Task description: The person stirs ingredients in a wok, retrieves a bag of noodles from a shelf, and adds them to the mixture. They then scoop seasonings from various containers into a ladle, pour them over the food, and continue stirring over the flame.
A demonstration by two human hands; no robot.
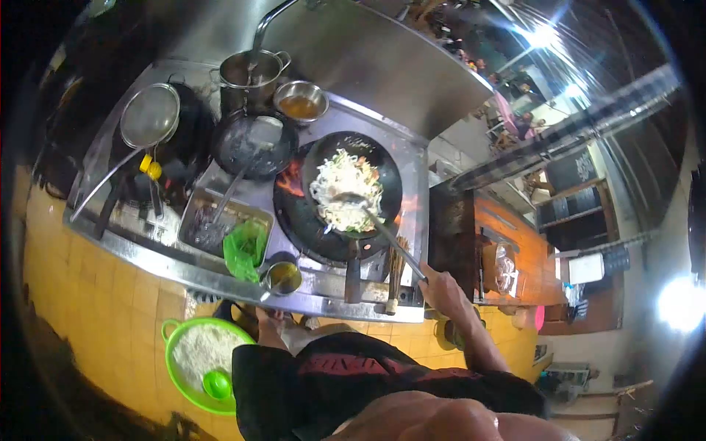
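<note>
The right hand (443, 292) grips the ladle (393, 240) by its far end, likely to avoid the flames (292, 178); its head meets the food (340, 181) in the wok (386, 167), ahead-left. I can't tell whether the left hand (271, 329) grips anything

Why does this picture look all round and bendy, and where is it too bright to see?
Head view: dark, curved borders close in, and the stove's front edge bows like a smile; glare swallows the big lamp at the right, and streaks spread from the upper lights; the noodles look bright and whitish, while the upper left is almost black.
</note>
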